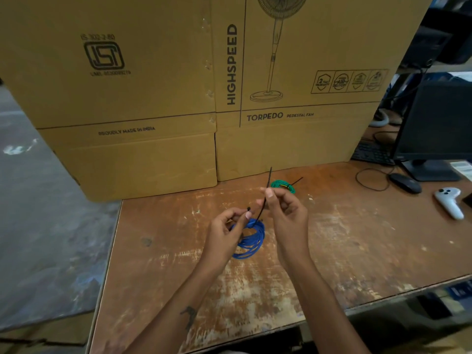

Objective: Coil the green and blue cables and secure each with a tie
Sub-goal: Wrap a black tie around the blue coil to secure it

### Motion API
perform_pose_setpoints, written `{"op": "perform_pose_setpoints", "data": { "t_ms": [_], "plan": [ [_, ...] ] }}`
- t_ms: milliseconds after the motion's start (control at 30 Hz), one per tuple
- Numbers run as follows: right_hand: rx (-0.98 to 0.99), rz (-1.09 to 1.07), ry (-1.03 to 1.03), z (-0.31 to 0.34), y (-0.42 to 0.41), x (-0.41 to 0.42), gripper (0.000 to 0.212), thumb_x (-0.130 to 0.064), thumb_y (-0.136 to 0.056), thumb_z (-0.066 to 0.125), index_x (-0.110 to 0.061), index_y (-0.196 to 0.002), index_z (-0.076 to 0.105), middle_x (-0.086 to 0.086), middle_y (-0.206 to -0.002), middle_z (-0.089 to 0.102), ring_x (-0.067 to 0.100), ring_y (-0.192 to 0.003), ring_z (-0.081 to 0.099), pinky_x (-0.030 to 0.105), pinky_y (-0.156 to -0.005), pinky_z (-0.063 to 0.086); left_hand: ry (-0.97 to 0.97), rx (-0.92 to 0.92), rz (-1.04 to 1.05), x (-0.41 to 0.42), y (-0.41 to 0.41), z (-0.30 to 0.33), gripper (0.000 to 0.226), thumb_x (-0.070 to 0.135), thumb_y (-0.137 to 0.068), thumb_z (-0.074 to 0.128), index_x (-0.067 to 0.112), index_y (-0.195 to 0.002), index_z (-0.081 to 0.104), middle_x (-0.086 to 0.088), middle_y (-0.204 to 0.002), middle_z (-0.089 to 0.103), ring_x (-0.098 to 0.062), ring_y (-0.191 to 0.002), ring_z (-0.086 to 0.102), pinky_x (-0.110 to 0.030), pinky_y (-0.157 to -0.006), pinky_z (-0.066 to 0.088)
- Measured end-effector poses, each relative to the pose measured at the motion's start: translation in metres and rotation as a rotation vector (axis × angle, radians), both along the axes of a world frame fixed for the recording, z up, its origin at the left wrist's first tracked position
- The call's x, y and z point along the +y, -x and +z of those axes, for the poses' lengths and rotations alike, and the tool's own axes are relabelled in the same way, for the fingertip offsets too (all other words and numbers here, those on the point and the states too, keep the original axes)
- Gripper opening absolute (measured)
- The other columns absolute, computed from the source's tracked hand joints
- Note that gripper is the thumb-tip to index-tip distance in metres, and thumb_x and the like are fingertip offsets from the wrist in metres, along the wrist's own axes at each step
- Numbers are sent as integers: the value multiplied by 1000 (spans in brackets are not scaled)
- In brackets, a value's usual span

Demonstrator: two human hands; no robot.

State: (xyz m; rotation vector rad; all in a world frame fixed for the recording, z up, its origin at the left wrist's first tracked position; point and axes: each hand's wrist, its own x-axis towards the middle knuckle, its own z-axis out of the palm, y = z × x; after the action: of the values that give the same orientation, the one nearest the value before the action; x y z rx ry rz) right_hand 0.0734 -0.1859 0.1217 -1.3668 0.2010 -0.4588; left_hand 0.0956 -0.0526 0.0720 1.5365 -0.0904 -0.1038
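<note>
With the coiled blue cable (249,238) held just above the worn wooden table (357,238), we should thread the thin black plastic zip tie (265,195), pinched in our right hand (283,210), into its head, pinched by our left hand (227,231), then cinch it squarely.

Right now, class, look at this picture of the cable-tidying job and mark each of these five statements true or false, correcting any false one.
1. The green cable lies coiled near the cardboard boxes, with a black tie already on it. True.
2. The right hand holds the black cable tie. True.
3. The blue cable lies stretched out straight. False: it is coiled, below the hands.
4. The left hand rests flat on the table. False: it pinches the tie's head end.
5. The white controller sits left of the blue cable. False: it lies far right, near the mouse.
</note>
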Motion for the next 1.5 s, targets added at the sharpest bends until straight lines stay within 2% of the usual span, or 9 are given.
{"op": "perform_pose_setpoints", "data": {
  "t_ms": [133,200,267,367,467,700,1000,1167,1500],
  "plan": [
    [6,128,-111,13,1,-8,18,-5,-99,68,-7,-115,75,14,-92,70,24,-69,65,32,-69,55,-44,-21,9,2,-5,0,13,32,-100,70,24,-92,75,-5,-87,76,-14,-66,62,-40,-61,49],
    [59,160,-78,7,4,-12,17,-9,-98,69,-9,-113,78,12,-84,68,22,-61,59,34,-66,54,-84,-42,16,5,-9,-1,13,38,-100,69,28,-93,75,-5,-90,76,-24,-77,70,-52,-66,56],
    [127,181,-76,-4,7,-12,16,-19,-96,72,-11,-106,81,8,-75,66,18,-56,54,35,-63,51,-115,-82,26,7,-12,-1,16,42,-99,67,29,-97,75,-4,-91,76,-23,-84,72,-57,-71,56],
    [229,176,-86,-18,12,-7,10,-20,-93,76,-15,-96,84,6,-70,66,14,-52,52,31,-60,47,-165,-189,20,8,-13,6,13,36,-102,66,31,-106,77,2,-103,76,-16,-99,74,-50,-82,59],
    [291,179,-106,-22,11,-5,8,-15,-92,78,-14,-97,84,6,-67,65,14,-49,54,29,-56,48,-205,-276,15,6,-8,16,17,28,-104,65,34,-114,77,5,-107,70,-12,-103,71,-37,-86,59],
    [262,121,-135,-14,7,-5,13,-15,-92,78,-6,-99,82,5,-63,62,14,-47,54,27,-52,49,-280,-328,20,3,-8,26,19,29,-106,61,32,-117,76,8,-103,63,-8,-101,66,-35,-86,55],
    [280,108,-151,-12,1,-6,14,-17,-91,79,-4,-93,79,7,-66,64,16,-51,57,29,-56,53,-347,-393,5,-1,-12,34,22,25,-107,60,28,-120,77,2,-98,58,-12,-93,62,-18,-77,47],
    [298,108,-187,-12,-1,-6,11,-16,-91,78,-5,-93,80,2,-61,62,16,-57,63,32,-64,54,-312,-383,-14,-2,-16,34,21,25,-105,62,31,-118,78,2,-92,53,-15,-86,58,-17,-75,45],
    [249,183,-194,-15,1,-13,8,-11,-92,74,-4,-93,80,19,-81,68,27,-81,76,27,-71,58,-190,-331,-102,4,-22,33,15,23,-101,68,26,-110,80,-3,-99,64,-17,-99,67,-28,-85,54]
  ]
}}
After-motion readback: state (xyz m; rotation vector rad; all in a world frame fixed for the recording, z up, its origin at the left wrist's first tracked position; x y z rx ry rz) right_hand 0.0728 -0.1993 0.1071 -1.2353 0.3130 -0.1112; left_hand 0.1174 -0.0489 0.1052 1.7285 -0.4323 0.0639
